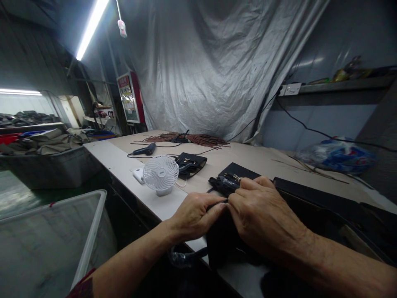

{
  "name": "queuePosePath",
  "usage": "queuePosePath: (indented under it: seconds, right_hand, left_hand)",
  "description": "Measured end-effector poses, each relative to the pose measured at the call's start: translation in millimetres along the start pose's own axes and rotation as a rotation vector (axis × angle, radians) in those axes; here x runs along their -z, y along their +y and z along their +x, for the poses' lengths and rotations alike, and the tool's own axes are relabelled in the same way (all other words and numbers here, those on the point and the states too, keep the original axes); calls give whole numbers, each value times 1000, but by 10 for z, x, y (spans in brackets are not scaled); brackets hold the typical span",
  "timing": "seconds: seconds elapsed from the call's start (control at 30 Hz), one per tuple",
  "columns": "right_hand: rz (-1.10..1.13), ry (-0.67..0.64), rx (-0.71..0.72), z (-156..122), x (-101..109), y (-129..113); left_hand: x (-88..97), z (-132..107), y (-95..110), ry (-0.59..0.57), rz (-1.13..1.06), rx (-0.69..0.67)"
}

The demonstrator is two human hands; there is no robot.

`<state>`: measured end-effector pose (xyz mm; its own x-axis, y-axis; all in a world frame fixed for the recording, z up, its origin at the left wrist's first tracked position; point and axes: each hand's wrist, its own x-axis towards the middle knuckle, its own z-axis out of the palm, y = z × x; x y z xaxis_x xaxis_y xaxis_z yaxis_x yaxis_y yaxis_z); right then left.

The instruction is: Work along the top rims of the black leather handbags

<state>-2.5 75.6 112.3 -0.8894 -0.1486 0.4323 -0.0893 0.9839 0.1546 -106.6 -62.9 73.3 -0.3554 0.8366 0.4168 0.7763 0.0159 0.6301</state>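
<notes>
My left hand (200, 215) and my right hand (257, 207) meet at the table's near edge. Both pinch the upper edge of a black bag (218, 240), thumbs and fingers pressed together. A strap or handle (182, 257) wrapped in clear plastic hangs below my left hand. Just beyond my hands lies another black bag (238, 170) with metal fittings and a plastic-wrapped handle, partly covered by my right hand. A further black bag (194, 162) with gold-coloured hardware lies past the fan. The exact detail between my fingertips is hidden.
A small white fan (160, 173) stands left of my hands, near a dark corded tool (145, 150). Brown cords (198, 138) lie at the table's back. Black pieces (322, 198) cover the right side. A white bin (93, 231) stands lower left; a plastic bag (338, 155) sits far right.
</notes>
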Motion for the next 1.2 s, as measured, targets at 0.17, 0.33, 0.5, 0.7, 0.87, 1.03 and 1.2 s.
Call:
queuePosePath:
  seconds: [0.17, 0.33, 0.5, 0.7, 0.87, 1.03, 1.2]
  right_hand:
    - [100, -16, -44, -117, 64, 190]
    - [138, -83, -233, -253, 117, 473]
    - [55, -46, -253, -239, 145, 481]
    - [-16, -47, -230, -152, 156, 426]
    - [-23, -50, -253, -140, 111, 445]
    - [-14, 20, -256, -133, 75, 479]
    - [67, -62, -213, -143, 132, 492]
  left_hand:
    - [-23, -22, -40, 53, 79, -37]
    - [-33, -29, -58, 66, 71, -14]
    - [-51, -19, -27, 62, 39, -23]
    - [-53, -21, -1, 38, 10, -26]
    - [-54, -6, -6, 24, 6, -18]
    - [-46, -12, -22, -14, 7, -39]
    - [55, 46, 62, -105, 39, -56]
